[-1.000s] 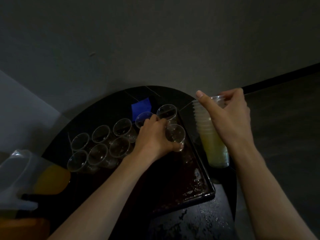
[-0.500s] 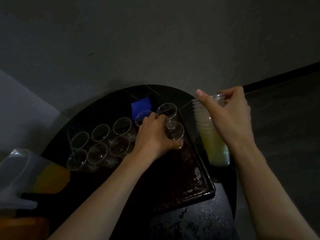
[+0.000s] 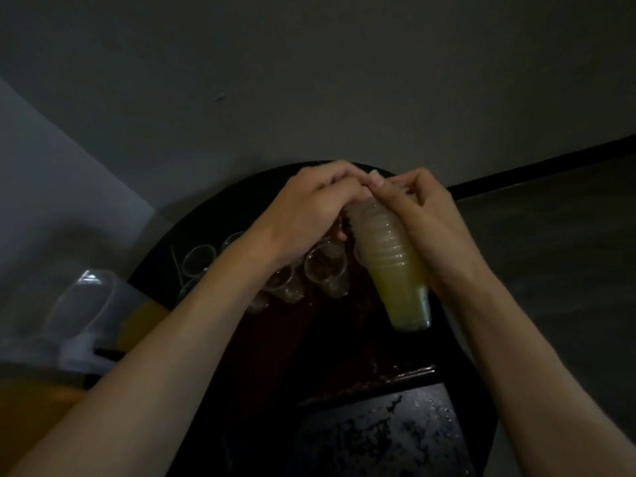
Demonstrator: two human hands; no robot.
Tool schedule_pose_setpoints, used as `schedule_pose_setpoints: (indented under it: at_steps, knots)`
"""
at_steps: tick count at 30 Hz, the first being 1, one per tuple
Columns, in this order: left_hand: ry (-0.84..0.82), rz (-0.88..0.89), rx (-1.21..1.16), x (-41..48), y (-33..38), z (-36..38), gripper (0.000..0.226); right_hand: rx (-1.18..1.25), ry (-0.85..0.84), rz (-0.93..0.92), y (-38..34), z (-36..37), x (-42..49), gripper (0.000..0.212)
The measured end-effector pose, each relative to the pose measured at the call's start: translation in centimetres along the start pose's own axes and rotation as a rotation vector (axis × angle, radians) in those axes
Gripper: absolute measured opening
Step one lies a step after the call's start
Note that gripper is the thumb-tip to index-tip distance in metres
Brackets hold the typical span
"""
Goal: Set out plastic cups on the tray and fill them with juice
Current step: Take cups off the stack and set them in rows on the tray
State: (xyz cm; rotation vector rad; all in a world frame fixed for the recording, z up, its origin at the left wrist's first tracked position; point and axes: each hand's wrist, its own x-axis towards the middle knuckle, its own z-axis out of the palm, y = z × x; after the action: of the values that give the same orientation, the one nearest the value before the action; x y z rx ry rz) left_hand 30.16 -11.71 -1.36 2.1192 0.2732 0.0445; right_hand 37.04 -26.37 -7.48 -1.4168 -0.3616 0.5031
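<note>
Cups set out: several clear cups stand in rows on the tray, left of centre. They look empty. The left forearm hides some, so I cannot tell the count.
Stack: the stack of cups is held tilted above the tray at centre frame and is yellowish toward its base.
Right hand: the right hand is wrapped round the stack's side and grips it.
Left hand: the left hand has its fingers curled onto the stack's top rim and seems to pinch the topmost cup.
Juice: the pitcher at lower left holds orange juice, with no hand on it.
Left to do: probably more cups to set on the tray's nearer part, then all the pouring.
</note>
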Motion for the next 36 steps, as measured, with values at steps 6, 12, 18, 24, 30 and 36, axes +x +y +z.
schedule_pose_setpoints:
  at_steps: [6, 12, 18, 24, 30, 36]
  knots:
    - [-0.008, -0.208, 0.094, -3.4, -1.4, -4.2, 0.039, 0.024, -0.187, 0.127, -0.2, 5.3, -0.9, 0.06]
    - [0.005, -0.38, 0.059, -8.6, -3.5, -9.4, 0.054, 0.114, -0.4, 0.242, -0.6, 10.8, -2.7, 0.041]
    - [0.017, -0.466, -0.041, -13.0, -5.3, -12.9, 0.061, 0.18, -0.558, 0.157, 0.6, 15.1, -4.2, 0.035]
    - [-0.043, -0.519, -0.162, -15.5, -7.0, -14.5, 0.038, 0.105, -0.604, 0.085, 1.3, 17.3, -4.9, 0.037]
    - [-0.005, -0.6, -0.231, -16.8, -8.1, -15.9, 0.024, -0.139, -0.619, -0.032, 2.1, 18.6, -5.4, 0.024]
    - [0.172, -0.576, -0.246, -18.3, -8.1, -17.7, 0.031, -0.269, -0.583, -0.048, 2.3, 17.3, -4.6, 0.024]
